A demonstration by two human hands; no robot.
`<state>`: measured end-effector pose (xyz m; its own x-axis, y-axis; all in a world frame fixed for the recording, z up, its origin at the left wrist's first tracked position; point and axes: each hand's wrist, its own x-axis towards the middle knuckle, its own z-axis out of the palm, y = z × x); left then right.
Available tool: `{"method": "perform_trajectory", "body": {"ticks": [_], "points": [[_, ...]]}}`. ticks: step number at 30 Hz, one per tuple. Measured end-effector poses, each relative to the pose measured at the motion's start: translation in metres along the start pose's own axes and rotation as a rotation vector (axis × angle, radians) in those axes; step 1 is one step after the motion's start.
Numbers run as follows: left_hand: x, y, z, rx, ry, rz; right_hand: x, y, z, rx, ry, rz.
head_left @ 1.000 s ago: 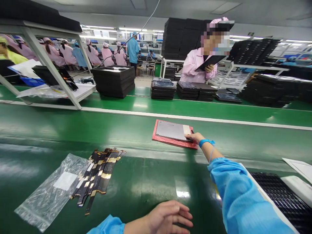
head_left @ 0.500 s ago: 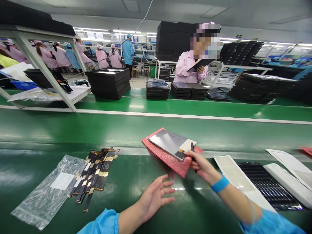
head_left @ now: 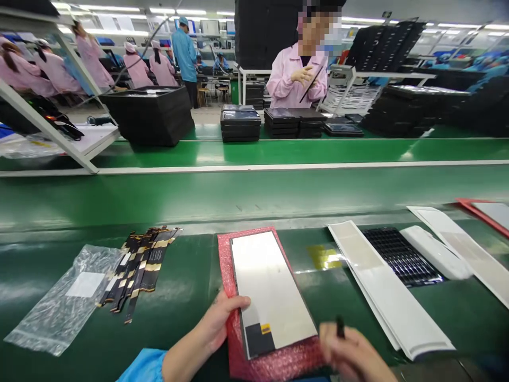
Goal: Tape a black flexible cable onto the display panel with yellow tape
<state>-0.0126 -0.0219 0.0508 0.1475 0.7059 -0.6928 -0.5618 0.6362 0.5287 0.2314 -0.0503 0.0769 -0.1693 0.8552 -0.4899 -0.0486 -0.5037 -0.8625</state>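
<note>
My left hand [head_left: 222, 318] grips the left edge of a flat display panel [head_left: 274, 286], thumb on top and fingers beneath. The panel's pale back faces up, with a black patch and a small orange connector at its near end. Under it lies a red bubble-wrap sheet [head_left: 226, 265], held along with it. At the panel's near right corner is my right hand [head_left: 350, 347], smeared by motion and closed around a thin black pen-like tool [head_left: 340, 327]. Whether the tool touches the panel I cannot tell.
Black-and-gold flex cables [head_left: 145, 262] lie left beside a clear plastic bag [head_left: 59, 302]. To the right are yellow film pieces [head_left: 324, 257], white sheets [head_left: 393, 297], a black ribbed tray [head_left: 401, 254] and another red wrap [head_left: 477, 204]. A co-worker [head_left: 296, 74] stands across the green bench.
The panel and wrap have come nearer and turned lengthwise. My left hand, open before, now grips them. My right hand has moved down toward me with the black tool. The view has tilted down.
</note>
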Motion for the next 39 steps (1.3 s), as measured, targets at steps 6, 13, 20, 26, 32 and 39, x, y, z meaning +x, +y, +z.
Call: {"method": "perform_trajectory", "body": {"ticks": [6,13,20,26,32,39], "points": [[-0.004,0.003,-0.006,0.192,-0.116,0.046,0.041,-0.050,-0.043,0.070,0.401,-0.145],[-0.012,0.026,-0.055,1.055,0.242,0.490,0.068,-0.041,-0.049,0.178,0.405,-0.144],[0.023,0.017,0.034,1.763,-0.140,1.306,0.095,-0.054,-0.050,0.239,0.465,-0.264],[0.082,-0.012,0.106,2.088,-0.282,1.320,0.115,-0.055,-0.053,0.196,0.476,-0.369],[0.083,-0.008,0.077,2.091,-0.213,1.302,0.124,-0.043,-0.061,0.133,0.471,-0.361],[0.075,-0.009,0.081,2.037,-0.242,1.264,0.125,-0.042,-0.057,0.109,0.481,-0.363]]}}
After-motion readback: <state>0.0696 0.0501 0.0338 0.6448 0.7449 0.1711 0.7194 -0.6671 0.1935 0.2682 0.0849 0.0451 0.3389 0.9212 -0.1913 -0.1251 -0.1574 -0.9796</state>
